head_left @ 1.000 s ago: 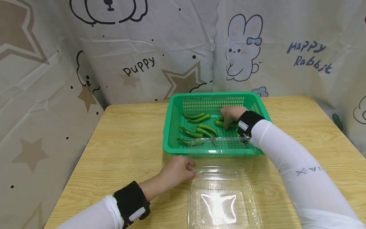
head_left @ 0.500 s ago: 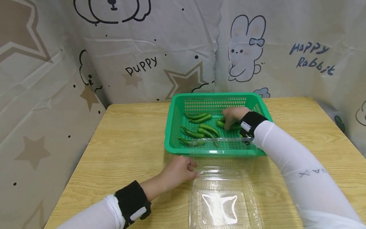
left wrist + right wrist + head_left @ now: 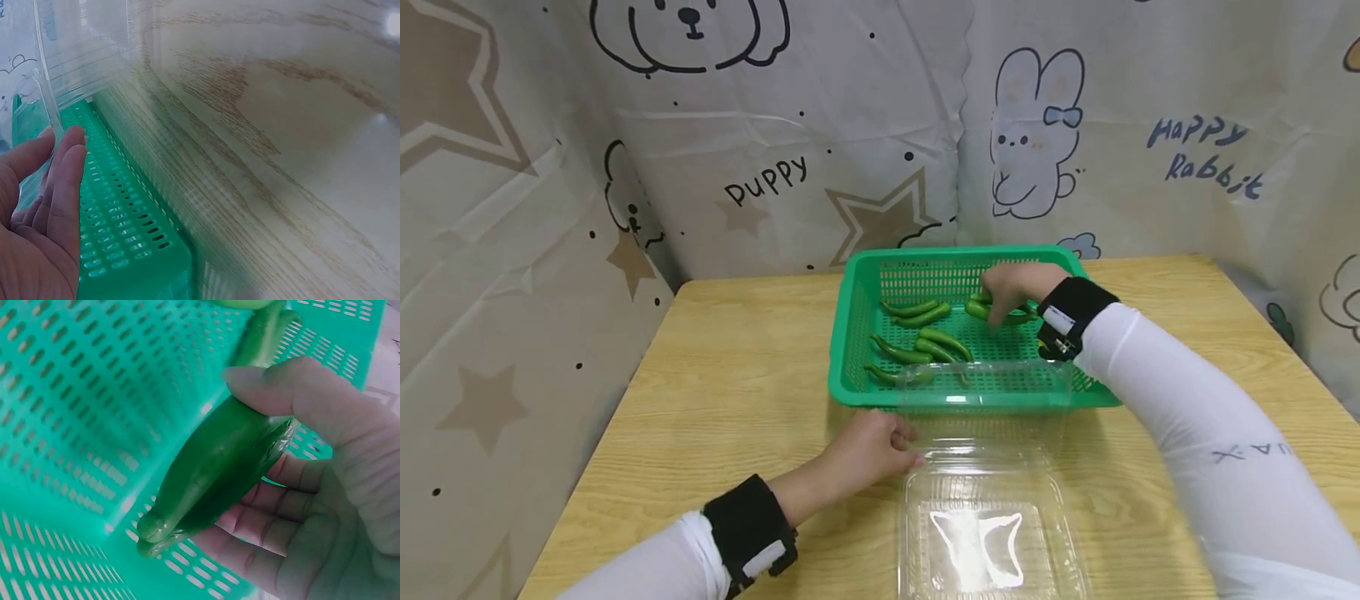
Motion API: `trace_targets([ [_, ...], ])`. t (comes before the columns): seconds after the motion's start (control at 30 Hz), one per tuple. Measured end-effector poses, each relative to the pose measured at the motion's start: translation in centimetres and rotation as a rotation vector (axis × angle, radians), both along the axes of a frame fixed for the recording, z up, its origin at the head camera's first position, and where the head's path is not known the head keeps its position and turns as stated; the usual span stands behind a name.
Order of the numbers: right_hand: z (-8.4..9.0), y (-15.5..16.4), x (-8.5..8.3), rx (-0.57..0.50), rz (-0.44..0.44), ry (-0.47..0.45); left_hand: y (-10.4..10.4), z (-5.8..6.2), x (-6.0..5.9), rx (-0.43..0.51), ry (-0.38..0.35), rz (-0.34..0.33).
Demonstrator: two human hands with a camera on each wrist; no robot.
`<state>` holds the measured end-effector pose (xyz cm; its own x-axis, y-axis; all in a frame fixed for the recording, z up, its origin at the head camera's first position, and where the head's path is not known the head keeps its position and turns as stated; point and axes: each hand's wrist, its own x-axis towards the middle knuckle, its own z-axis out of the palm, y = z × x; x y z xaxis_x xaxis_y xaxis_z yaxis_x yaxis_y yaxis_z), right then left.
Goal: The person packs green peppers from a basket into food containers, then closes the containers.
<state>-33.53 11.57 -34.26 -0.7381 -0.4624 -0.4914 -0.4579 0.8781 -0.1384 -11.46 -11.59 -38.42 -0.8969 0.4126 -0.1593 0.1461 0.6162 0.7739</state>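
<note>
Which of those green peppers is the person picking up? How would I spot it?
Find the green basket on the wooden table. At its far right, the right hand grips a green pepper; the other peppers lie untouched to the left.

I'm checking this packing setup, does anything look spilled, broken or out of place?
Nothing stands out. The green peppers all lie inside the green basket, the clear clamshell box sits open on the table, and the right hand holds peppers over the basket.
</note>
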Motion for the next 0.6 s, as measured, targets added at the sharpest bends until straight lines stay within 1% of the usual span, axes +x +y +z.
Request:
trace_targets([
  [0.1,1.2,0.4,0.4,-0.008,0.006,0.019,-0.1,-0.1,0.0,-0.003,0.003,0.002],
  [0.33,4.5,1.7,1.4,-0.044,0.049,0.047,0.1,0.2,-0.1,-0.002,0.0,0.005],
  [0.47,6.0,1.8,2.1,-0.042,0.07,0.056,0.1,0.2,-0.1,-0.015,-0.012,0.012],
  [0.6,7.3,1.6,3.0,-0.054,0.07,0.05,0.1,0.1,-0.2,-0.015,-0.03,0.02],
])
